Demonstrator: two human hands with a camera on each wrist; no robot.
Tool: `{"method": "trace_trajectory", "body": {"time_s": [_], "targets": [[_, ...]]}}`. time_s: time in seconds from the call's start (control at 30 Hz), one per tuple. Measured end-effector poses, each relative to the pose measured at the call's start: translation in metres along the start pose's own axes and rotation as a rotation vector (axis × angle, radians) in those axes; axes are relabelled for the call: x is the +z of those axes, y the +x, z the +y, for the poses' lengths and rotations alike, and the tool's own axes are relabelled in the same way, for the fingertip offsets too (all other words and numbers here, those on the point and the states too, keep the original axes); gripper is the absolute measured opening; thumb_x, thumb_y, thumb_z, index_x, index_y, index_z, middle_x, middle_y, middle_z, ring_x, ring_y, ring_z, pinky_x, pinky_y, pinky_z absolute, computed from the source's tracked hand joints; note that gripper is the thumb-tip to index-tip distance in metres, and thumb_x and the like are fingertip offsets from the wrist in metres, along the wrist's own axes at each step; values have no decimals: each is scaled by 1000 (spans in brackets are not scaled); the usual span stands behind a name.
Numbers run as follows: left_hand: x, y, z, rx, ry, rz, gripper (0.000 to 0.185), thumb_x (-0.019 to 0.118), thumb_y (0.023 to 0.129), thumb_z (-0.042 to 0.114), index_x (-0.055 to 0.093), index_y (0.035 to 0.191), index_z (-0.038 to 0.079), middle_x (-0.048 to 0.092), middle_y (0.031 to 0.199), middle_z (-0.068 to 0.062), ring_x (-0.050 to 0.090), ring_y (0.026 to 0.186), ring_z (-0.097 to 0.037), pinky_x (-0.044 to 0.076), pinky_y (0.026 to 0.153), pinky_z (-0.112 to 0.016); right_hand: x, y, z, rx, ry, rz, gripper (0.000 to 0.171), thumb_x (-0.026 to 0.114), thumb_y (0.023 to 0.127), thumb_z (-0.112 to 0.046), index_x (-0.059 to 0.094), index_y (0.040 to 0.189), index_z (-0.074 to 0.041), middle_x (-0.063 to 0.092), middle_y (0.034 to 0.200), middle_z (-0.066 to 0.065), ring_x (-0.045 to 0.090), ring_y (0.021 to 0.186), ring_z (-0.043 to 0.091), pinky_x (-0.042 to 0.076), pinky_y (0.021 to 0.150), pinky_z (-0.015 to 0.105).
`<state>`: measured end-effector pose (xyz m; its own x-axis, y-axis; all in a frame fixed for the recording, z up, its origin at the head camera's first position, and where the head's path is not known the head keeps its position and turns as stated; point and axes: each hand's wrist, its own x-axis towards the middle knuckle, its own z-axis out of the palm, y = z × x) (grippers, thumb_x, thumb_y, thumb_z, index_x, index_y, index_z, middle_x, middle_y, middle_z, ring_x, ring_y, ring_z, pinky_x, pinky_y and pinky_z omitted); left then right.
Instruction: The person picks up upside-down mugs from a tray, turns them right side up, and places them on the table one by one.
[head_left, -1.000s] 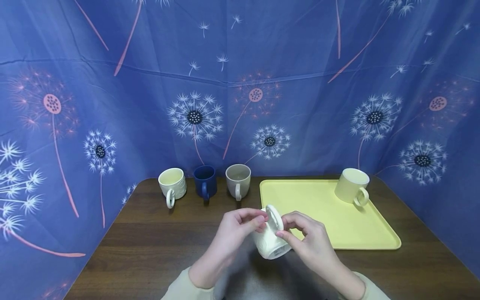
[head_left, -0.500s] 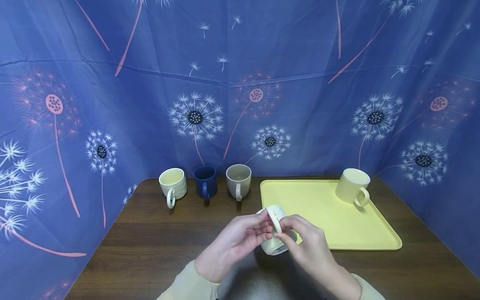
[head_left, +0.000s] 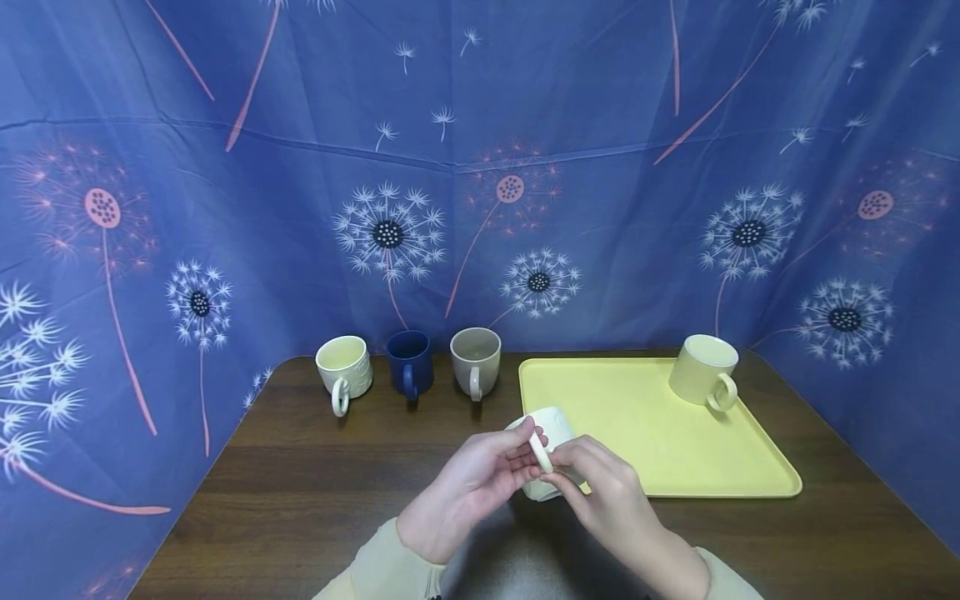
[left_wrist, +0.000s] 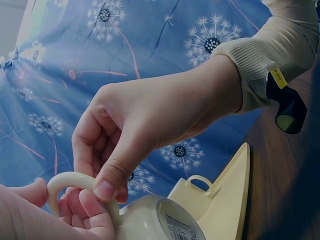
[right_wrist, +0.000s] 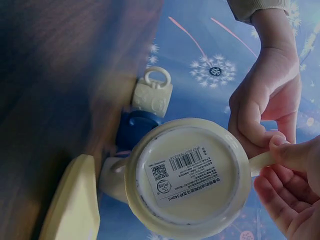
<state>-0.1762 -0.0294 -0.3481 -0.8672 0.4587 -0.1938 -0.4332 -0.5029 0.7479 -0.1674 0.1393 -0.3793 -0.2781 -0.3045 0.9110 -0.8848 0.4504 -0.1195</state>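
Note:
A cream-white mug point(head_left: 556, 422) is held up over the front of the table, between both hands. My left hand point(head_left: 468, 492) grips its handle point(left_wrist: 75, 180), thumb on the outer curve and fingertips inside the loop. From the other side my right hand point(head_left: 611, 492) pinches the same handle, thumb and forefinger near where it joins the body. The right wrist view faces the mug's base, which bears a white label point(right_wrist: 181, 176) with a barcode and a square code. Both hands hide part of the mug in the head view.
A cream mug point(head_left: 345, 367), a dark blue mug point(head_left: 410, 360) and a grey-beige mug point(head_left: 477, 360) stand in a row at the table's back left. A yellow tray point(head_left: 600, 392) lies at right, bearing another cream mug point(head_left: 697, 371). Behind hangs a blue dandelion-print cloth point(head_left: 645, 242).
The left hand has turned palm up, its fingertips moving into the handle's loop. The mug has turned, showing less of its base in the head view. The other mugs and the tray stay put.

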Motion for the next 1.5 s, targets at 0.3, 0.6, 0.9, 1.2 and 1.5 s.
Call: {"method": "trace_trajectory", "body": {"time_s": [0.3,0.6,0.9,1.2,1.5], "targets": [[-3,2,-5,57,117,13,14,56,93,9,64,84,3,63,75,-3,58,71,-13,48,72,-24,2,-8,6,-32,32,7,24,64,89,-28,64,78,-6,63,76,-1,59,69,9,50,70,13],[-6,0,-2,123,186,-45,17,54,93,6,64,78,7,62,74,-1,57,69,-13,46,73,-26,-3,-3,10,-56,37,-24,20,66,88,-28,68,84,-8,66,80,-2,61,74,8,51,76,15],[-13,-2,5,194,286,-8,17,56,91,3,60,96,-12,61,79,-1,57,71,-13,47,74,-27,-25,4,24,-56,-88,-53,27,59,92,-33,69,85,-10,66,80,-4,62,73,10,50,73,16],[-27,-4,2,242,462,46,27,60,89,5,56,100,-20,62,73,3,57,68,-9,47,73,-24,-51,10,51,-54,-211,-105,33,53,95,-37,69,86,-10,66,83,-3,62,75,12,50,72,20],[-41,-5,-3,252,569,88,29,62,89,5,57,101,-21,64,73,1,58,68,-8,48,71,-24,-75,7,83,5,-300,-146,43,48,96,-43,69,92,-5,67,87,3,62,80,17,48,73,22]]}}
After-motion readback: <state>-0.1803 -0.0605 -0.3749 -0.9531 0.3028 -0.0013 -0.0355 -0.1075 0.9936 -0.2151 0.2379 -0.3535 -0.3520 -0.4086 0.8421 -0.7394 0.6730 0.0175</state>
